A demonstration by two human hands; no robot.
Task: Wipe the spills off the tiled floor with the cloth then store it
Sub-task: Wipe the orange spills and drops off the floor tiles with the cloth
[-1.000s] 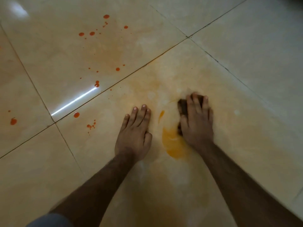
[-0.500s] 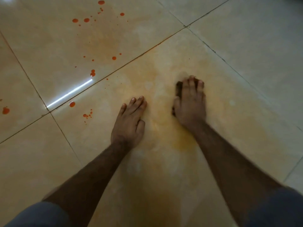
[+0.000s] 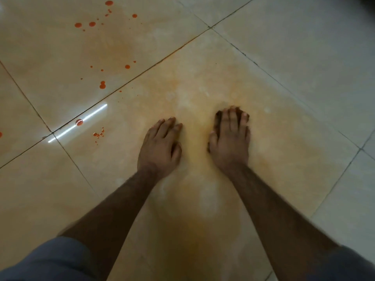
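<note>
My right hand (image 3: 230,138) presses flat on a dark cloth (image 3: 218,116), which shows only at the fingertips and beside the thumb. My left hand (image 3: 160,145) rests palm-down on the beige floor tile (image 3: 284,159), fingers together, holding nothing. The tile around both hands carries a pale orange smear (image 3: 194,151). Orange-red drops (image 3: 102,85) dot the tile at the upper left, and more drops (image 3: 98,134) lie left of my left hand.
Dark grout lines (image 3: 166,57) cross the glossy floor. A bright light reflection (image 3: 81,121) streaks across a tile corner at the left. Grey sleeves (image 3: 50,258) frame the bottom corners.
The thick orange puddle between my hands has been wiped into a faint smear. My right hand has slid the cloth over it, and the view has shifted slightly.
</note>
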